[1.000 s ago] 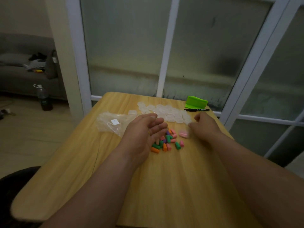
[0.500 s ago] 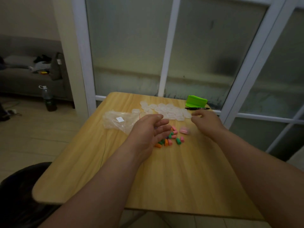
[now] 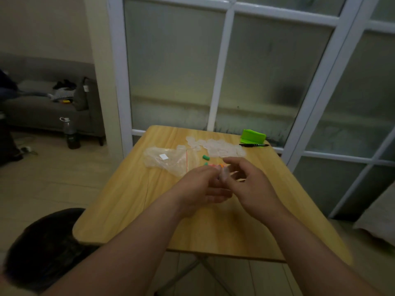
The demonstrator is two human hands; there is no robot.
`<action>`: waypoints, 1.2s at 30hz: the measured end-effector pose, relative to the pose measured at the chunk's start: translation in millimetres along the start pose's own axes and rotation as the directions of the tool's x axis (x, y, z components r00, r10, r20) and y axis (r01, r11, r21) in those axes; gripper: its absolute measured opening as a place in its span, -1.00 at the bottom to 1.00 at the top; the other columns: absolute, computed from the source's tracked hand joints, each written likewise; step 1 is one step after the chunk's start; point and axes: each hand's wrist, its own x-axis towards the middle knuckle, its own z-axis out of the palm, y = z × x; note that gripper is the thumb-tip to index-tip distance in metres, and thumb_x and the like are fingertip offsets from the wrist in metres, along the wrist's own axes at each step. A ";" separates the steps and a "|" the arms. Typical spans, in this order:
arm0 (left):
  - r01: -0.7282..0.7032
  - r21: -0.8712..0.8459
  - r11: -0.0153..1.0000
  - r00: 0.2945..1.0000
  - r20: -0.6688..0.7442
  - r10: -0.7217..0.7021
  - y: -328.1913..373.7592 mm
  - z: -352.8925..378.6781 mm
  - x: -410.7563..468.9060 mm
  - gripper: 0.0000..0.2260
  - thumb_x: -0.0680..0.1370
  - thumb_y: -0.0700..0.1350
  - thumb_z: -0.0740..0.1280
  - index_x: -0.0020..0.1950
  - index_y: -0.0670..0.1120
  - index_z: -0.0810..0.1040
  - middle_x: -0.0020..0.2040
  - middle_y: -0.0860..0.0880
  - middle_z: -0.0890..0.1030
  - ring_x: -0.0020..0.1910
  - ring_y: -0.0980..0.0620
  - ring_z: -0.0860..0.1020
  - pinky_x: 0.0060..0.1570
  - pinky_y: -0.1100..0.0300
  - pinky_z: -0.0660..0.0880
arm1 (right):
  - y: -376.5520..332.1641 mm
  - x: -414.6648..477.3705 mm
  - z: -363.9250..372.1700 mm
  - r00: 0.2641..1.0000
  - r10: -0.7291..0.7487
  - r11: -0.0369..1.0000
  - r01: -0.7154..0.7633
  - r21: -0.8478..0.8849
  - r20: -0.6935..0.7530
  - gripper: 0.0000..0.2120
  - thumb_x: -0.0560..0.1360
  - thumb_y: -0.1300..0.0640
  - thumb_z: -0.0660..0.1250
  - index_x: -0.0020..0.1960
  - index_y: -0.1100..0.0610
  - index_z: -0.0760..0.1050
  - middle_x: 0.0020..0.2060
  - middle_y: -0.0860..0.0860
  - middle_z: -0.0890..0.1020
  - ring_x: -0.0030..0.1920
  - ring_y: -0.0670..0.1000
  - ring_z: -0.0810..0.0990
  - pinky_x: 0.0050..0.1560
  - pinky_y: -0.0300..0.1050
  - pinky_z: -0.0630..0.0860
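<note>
Above the middle of the wooden table (image 3: 132,201), my left hand (image 3: 199,189) and my right hand (image 3: 251,185) meet. Between their fingertips they pinch a small clear plastic case (image 3: 224,175). Behind the hands lie small coloured foam plugs (image 3: 205,157), green, pink and orange; the hands hide most of them. Farther back is a pile of several more clear cases (image 3: 215,147).
A clear zip bag (image 3: 166,159) with a red seal line lies left of the plugs. A green holder (image 3: 253,135) and a black pen (image 3: 254,145) sit at the far right corner, by the glass door. On the floor to the left stand a bottle (image 3: 71,133) and a sofa (image 3: 42,110).
My right hand came back from the pile of clear cases with one, and my left hand rose off the plugs to meet it. The view pulled back from the table.
</note>
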 end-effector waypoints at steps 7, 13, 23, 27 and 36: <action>-0.057 0.029 0.998 0.997 0.046 0.056 5.6 -13.0 6.2 -0.75 0.72 -0.14 0.28 0.33 -0.24 0.57 0.13 -0.21 0.71 0.03 -0.07 0.71 0.18 -0.03 0.64 | 12.0 2.3 14.4 1.000 0.008 1.000 -0.008 0.009 -0.030 -0.74 0.60 0.05 0.48 0.27 -0.09 0.59 0.10 -0.22 0.67 0.09 -0.18 0.64 0.05 -0.16 0.64; -0.114 0.050 0.992 0.993 -0.017 0.115 -1.1 -12.4 10.0 -0.76 0.68 -0.14 0.37 0.30 -0.22 0.60 0.18 -0.31 0.69 0.12 -0.20 0.72 0.10 0.02 0.67 | 15.8 7.4 20.4 0.989 0.135 0.973 -0.120 0.198 -0.063 -0.82 0.63 0.12 0.45 0.22 -0.01 0.63 0.06 -0.11 0.72 0.08 -0.15 0.69 0.09 -0.14 0.66; -0.114 0.099 0.988 0.993 -0.001 0.115 -4.6 -14.2 2.6 -0.76 0.63 -0.21 0.42 0.29 -0.17 0.63 0.16 -0.34 0.68 0.11 -0.19 0.72 0.01 0.13 0.68 | 17.2 8.9 12.6 0.932 0.353 0.861 -0.357 0.364 0.080 -0.84 0.61 0.07 0.44 0.08 0.15 0.69 -0.06 0.07 0.79 0.03 0.08 0.77 -0.01 -0.06 0.60; -0.117 0.073 0.990 0.993 -0.004 0.118 -3.4 -16.3 1.7 -0.75 0.62 -0.26 0.43 0.29 -0.16 0.64 0.18 -0.36 0.66 0.09 -0.21 0.72 0.06 0.09 0.68 | 17.4 8.6 13.2 0.932 0.351 0.862 -0.360 0.356 0.092 -0.84 0.58 0.02 0.48 0.09 0.09 0.68 -0.02 0.03 0.78 0.06 0.04 0.76 -0.02 -0.05 0.58; -0.108 0.096 0.990 0.994 -0.006 0.109 -4.3 -12.5 4.5 -0.76 0.60 -0.30 0.44 0.26 -0.18 0.65 0.17 -0.38 0.66 0.09 -0.24 0.71 0.10 0.02 0.68 | 16.3 6.8 9.5 0.941 0.334 0.880 -0.333 0.338 0.057 -0.86 0.56 0.10 0.49 0.05 0.17 0.66 -0.07 0.07 0.78 0.04 0.10 0.76 0.05 0.03 0.62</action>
